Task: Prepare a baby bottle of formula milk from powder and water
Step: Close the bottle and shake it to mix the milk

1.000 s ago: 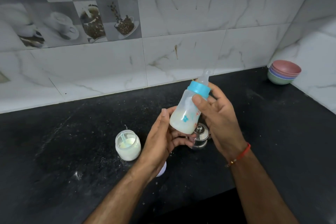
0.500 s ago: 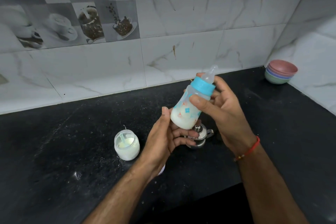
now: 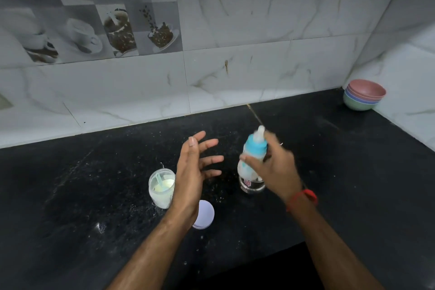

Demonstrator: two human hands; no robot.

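The bottle [image 3: 253, 158] is gripped by the right hand [image 3: 275, 167], whose fingers [image 3: 249, 163] are curled round the body below the blue collar [image 3: 256, 146]; the teat [image 3: 260, 130] points up and slightly away, so the long axis stands close to upright. The bottle is blurred and is judged to be mid-shake, with powder and water being mixed. It is held above the surface [image 3: 329, 172], over a clear glass [image 3: 251, 186] partly hidden behind it; whether the two touch cannot be told.

The left hand [image 3: 193, 172] holds nothing, its fingers spread and relaxed, palm turned toward the bottle, which lies to its right and well apart. The right hand is therefore the one on which the coming move depends; the left is near enough to be brought back as a support.

Just left of the left hand, an open jar [image 3: 161, 189] of powder stands with a scoop [image 3: 159, 179] inside, and its lid [image 3: 204, 214] lies near the left wrist.
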